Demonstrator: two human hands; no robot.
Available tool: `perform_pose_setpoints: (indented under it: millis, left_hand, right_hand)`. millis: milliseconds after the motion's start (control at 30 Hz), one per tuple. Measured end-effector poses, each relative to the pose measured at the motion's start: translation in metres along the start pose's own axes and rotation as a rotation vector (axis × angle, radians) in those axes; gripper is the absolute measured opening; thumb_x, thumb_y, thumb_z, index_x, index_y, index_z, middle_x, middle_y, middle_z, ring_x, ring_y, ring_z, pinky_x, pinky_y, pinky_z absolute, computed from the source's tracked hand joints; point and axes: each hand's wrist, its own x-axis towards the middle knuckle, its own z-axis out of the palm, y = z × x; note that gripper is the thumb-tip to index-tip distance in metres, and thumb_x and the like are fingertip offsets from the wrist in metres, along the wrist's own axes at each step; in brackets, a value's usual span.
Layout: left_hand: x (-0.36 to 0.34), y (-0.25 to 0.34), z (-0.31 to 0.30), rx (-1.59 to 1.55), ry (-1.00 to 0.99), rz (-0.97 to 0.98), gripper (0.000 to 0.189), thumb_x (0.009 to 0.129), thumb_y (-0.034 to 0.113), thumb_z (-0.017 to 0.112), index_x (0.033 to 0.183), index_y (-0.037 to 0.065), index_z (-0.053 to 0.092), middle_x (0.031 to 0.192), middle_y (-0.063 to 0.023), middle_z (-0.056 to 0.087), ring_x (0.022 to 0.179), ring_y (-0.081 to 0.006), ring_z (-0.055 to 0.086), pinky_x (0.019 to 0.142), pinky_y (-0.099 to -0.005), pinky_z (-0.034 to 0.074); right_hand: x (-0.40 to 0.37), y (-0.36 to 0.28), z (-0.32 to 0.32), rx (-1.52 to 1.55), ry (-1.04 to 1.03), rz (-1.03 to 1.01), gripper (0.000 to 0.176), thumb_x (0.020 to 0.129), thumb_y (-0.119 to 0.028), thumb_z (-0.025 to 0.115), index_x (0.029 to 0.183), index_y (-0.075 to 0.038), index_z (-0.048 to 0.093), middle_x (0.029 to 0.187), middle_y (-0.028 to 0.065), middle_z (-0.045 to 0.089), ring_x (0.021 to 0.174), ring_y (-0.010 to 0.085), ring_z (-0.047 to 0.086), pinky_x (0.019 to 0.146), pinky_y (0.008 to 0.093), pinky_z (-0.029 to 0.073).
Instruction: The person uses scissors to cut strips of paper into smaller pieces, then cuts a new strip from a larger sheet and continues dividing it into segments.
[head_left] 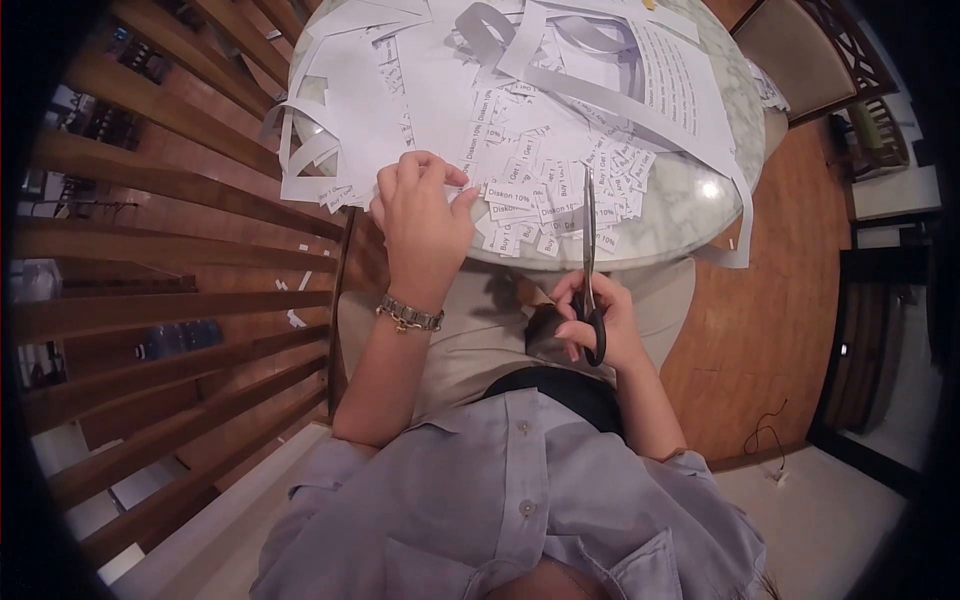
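My left hand (425,215) is over the near edge of the table, its fingers loosely bent and the thumb apart from the index finger. Beside its fingertips lies a printed paper strip (476,135) reading "Diskon 10%"; I see no clear grip on it. My right hand (605,320), just off the table edge, is closed around the black handles of a pair of scissors (589,240). The blades point away from me, close together, over a pile of small cut paper slips (515,195) marked "Diskon 10%" and "Buy 1 Get 1".
White sheets and offcuts (440,60) cover much of the round marble table (690,205). Curled paper trimmings (520,45) lie at the back, with a printed sheet (670,85) at the right. A wooden slatted railing (200,235) stands at left, a chair (800,45) at far right.
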Motion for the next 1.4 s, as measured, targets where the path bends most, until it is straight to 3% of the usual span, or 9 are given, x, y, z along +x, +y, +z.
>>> perform_pose_setpoints:
  millis: [267,667,767,833,867,933,1067,1167,1400]
  left_hand:
    - [-0.002,0.004,0.004,0.029,0.016,-0.041,0.028,0.067,0.013,0.061,0.092,0.008,0.049,0.101,-0.0031,0.043,0.098,-0.0225,0.037,0.08,-0.0397,0.024]
    - [0.007,0.002,0.001,-0.119,0.064,0.002,0.011,0.069,0.011,0.057,0.077,0.004,0.053,0.094,-0.0025,0.047,0.093,-0.0224,0.039,0.077,-0.0383,0.023]
    - [0.023,-0.001,-0.004,-0.387,0.242,0.125,0.011,0.074,0.012,0.056,0.079,0.002,0.054,0.085,-0.0021,0.052,0.083,-0.0187,0.046,0.073,-0.0326,0.03]
    - [0.029,0.003,-0.01,-0.99,0.143,-0.015,0.017,0.078,0.01,0.053,0.088,-0.004,0.052,0.086,-0.0063,0.055,0.076,-0.0136,0.052,0.071,-0.0218,0.04]
    - [0.03,0.007,-0.014,-0.992,0.143,-0.013,0.017,0.078,0.01,0.053,0.088,-0.004,0.052,0.086,-0.0063,0.055,0.076,-0.0136,0.052,0.071,-0.0218,0.04]
    - [0.026,0.015,-0.021,-1.368,0.136,-0.139,0.016,0.079,0.006,0.052,0.089,-0.007,0.051,0.084,-0.0066,0.055,0.074,-0.0092,0.052,0.069,-0.0202,0.042]
    - [0.013,0.008,-0.025,-1.293,-0.068,-0.122,0.016,0.077,0.002,0.052,0.091,-0.006,0.05,0.083,-0.0073,0.055,0.075,-0.0088,0.053,0.068,-0.0201,0.044]
    - [0.001,0.002,-0.025,-0.988,-0.271,-0.153,0.016,0.077,0.001,0.052,0.09,-0.007,0.052,0.082,-0.0058,0.055,0.073,-0.0067,0.052,0.065,-0.0175,0.043]
    - [-0.011,-0.01,-0.033,-0.665,-0.277,0.041,0.019,0.079,0.003,0.048,0.095,-0.004,0.055,0.079,-0.0052,0.056,0.069,-0.0063,0.05,0.06,-0.0176,0.04]
  right_hand:
    - [-0.001,-0.001,0.0,-0.029,0.018,0.017,0.029,0.062,-0.001,0.067,0.083,0.002,0.046,0.056,-0.001,0.041,0.04,0.0057,0.044,0.034,0.0183,0.035]
    - [0.0,0.002,-0.002,-0.037,0.041,0.039,0.029,0.063,-0.002,0.067,0.082,0.002,0.047,0.055,-0.0009,0.041,0.039,0.0063,0.044,0.034,0.0188,0.035]
    - [0.001,0.002,-0.002,-0.024,0.04,0.041,0.029,0.063,-0.001,0.067,0.082,0.001,0.047,0.056,-0.0008,0.041,0.04,0.0062,0.044,0.034,0.0187,0.035]
    - [0.001,0.002,-0.003,-0.013,0.013,0.021,0.031,0.061,-0.002,0.068,0.083,0.001,0.047,0.057,-0.0007,0.041,0.04,0.006,0.044,0.034,0.0186,0.035]
    - [0.001,0.003,-0.004,-0.002,-0.014,0.003,0.034,0.06,-0.003,0.07,0.084,0.001,0.047,0.058,-0.0006,0.041,0.041,0.0058,0.044,0.034,0.0186,0.035]
    - [-0.001,0.003,-0.008,-0.039,-0.032,-0.016,0.04,0.057,-0.009,0.073,0.086,0.001,0.047,0.059,-0.0008,0.04,0.041,0.0056,0.044,0.035,0.0182,0.035]
    - [0.0,0.012,-0.012,0.109,-0.085,-0.057,0.061,0.046,-0.031,0.079,0.087,0.001,0.048,0.061,-0.0015,0.04,0.045,0.0046,0.044,0.039,0.0165,0.036]
    - [-0.001,0.006,-0.011,0.055,-0.098,0.017,0.07,0.04,-0.045,0.077,0.086,0.0,0.048,0.061,-0.0026,0.039,0.048,0.0038,0.044,0.043,0.016,0.035]
    - [0.001,0.002,-0.009,-0.1,-0.155,0.038,0.075,0.036,-0.049,0.075,0.085,0.0,0.048,0.061,-0.0046,0.039,0.049,0.0031,0.042,0.044,0.0169,0.034]
